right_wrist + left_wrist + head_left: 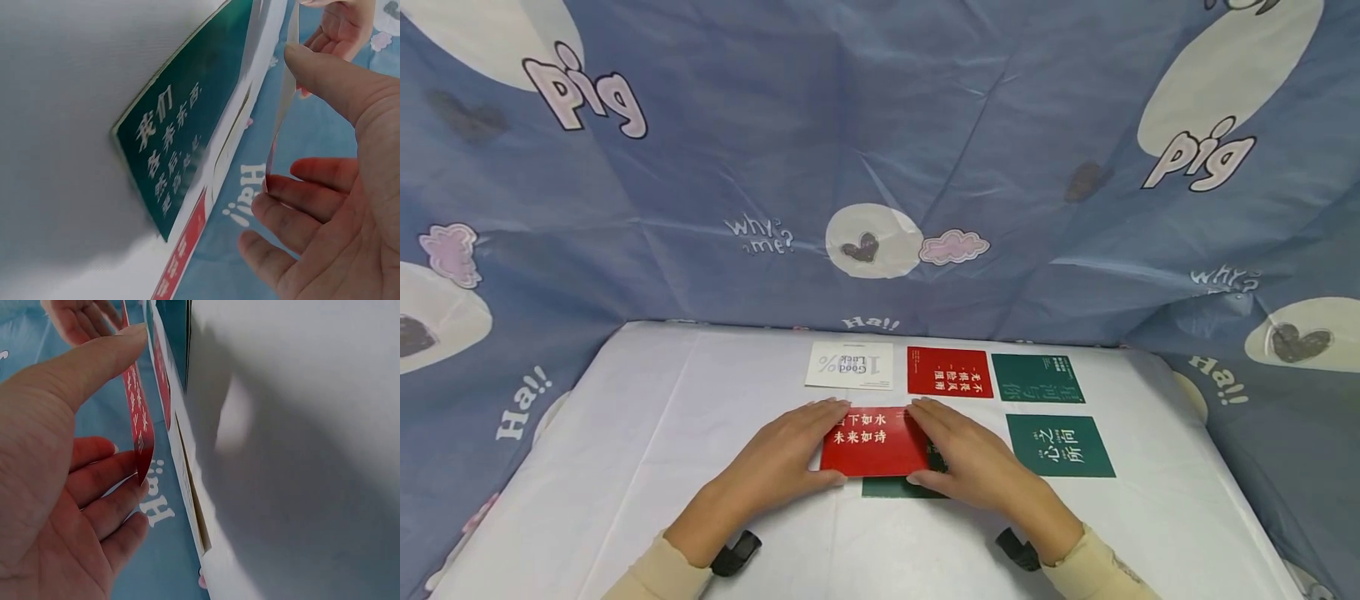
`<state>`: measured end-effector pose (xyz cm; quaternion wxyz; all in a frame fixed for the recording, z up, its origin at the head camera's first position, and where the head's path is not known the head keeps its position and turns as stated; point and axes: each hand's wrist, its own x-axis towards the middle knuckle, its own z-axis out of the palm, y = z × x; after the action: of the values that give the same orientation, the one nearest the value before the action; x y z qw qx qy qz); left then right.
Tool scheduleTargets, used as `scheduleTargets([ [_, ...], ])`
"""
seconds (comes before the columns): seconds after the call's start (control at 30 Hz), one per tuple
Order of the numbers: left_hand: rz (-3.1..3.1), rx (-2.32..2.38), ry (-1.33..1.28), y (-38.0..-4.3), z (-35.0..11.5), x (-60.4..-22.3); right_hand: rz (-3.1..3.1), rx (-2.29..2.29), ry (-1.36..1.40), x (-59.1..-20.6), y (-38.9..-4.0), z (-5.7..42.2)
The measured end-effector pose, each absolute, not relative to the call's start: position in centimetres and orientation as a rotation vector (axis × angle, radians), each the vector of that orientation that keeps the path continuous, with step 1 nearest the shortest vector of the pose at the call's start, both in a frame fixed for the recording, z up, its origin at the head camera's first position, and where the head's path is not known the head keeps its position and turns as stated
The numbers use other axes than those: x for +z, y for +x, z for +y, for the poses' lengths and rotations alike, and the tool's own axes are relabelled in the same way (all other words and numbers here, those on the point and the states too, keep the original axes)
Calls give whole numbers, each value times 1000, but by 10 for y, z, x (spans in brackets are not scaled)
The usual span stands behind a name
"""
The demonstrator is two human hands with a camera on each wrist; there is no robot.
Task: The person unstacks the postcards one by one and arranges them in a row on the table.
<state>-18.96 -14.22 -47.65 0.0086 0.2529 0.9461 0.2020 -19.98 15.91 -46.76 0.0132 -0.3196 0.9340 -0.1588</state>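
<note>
Both hands hold one red card with white characters, raised above the white tabletop and seen nearly edge-on in the wrist views. At its left edge my left hand pinches it, thumb near and fingertips at the far edge; the card bows slightly there. My right hand grips the opposite edge the same way, with its thumb and fingertips at the card's rims. Below lies a green card with white characters, partly hidden by the red card and right hand.
Behind the hands lie a white card reading "Good Luck", another red card and a green card. A further green card lies right of my right hand. A blue printed cloth rises behind the white table.
</note>
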Motion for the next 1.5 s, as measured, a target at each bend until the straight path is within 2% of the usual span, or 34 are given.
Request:
scheduleTargets([
  [1.2,2987,594,693,-186,-198,-470,2886,-483,-1058,-471,-209,93],
  [1.5,3014,573,748,-189,-213,-469,2899,-455,-1071,-477,-213,77],
])
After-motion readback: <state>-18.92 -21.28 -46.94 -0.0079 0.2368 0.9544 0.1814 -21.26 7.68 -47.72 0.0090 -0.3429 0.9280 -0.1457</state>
